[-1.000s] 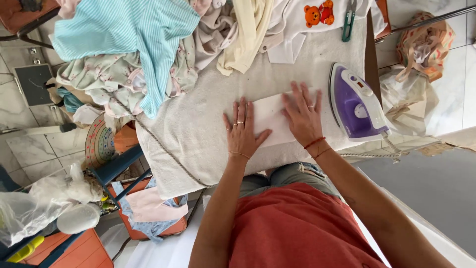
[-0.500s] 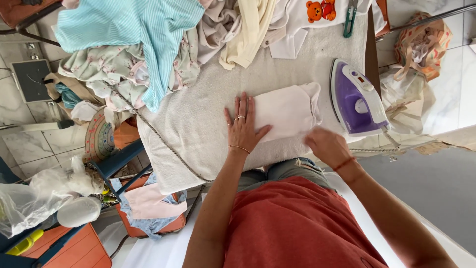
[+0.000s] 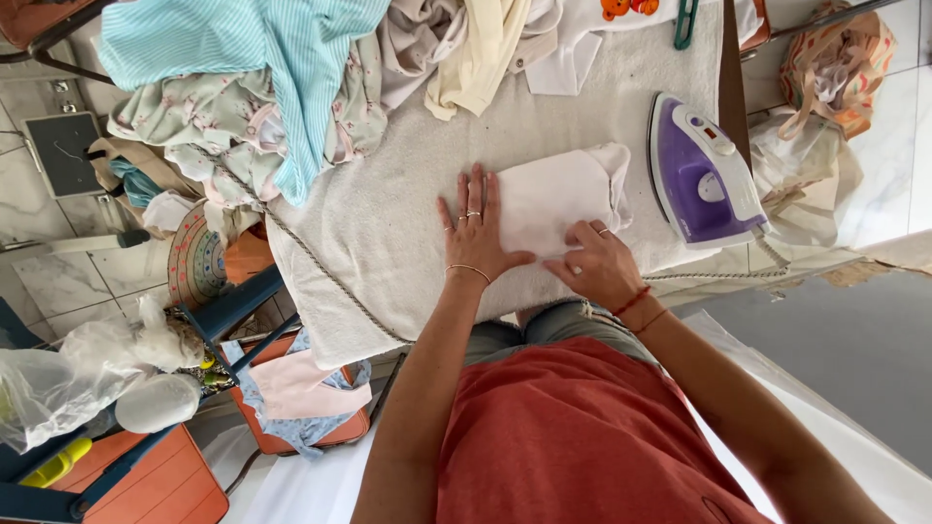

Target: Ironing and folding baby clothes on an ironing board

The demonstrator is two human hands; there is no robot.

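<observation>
Our left hand (image 3: 474,233) lies flat with its fingers spread, pressing on the near left edge of a folded white cloth (image 3: 558,194). Our right hand (image 3: 592,267) is curled at the near edge of the cloth, and its fingers pinch the fabric there. The cloth sits in the middle of the board (image 3: 388,233), a little to the right.

We work on a board with a pale, rough cover. A purple iron (image 3: 699,175) stands just right of the cloth, not touching it. Its cord (image 3: 718,275) runs along the near right edge. At the far side lies a heap of clothes (image 3: 291,87): a blue striped top, a flowered one, a cream one and a white one. A green clip (image 3: 685,21) lies far off, near the top edge.

Around us the floor (image 3: 903,126) has pale tiles. On the left stand a blue chair (image 3: 233,311) and an orange basket (image 3: 301,403) with pink and blue cloth inside. A clear plastic bag (image 3: 58,383) sits near the left corner. On the right, bags (image 3: 825,68) rest on the floor.

We cannot see the far end of the heap; it is cut off. Our red shirt (image 3: 573,437) hides the near edge of the board. We cannot tell what kind of garment the white cloth is.
</observation>
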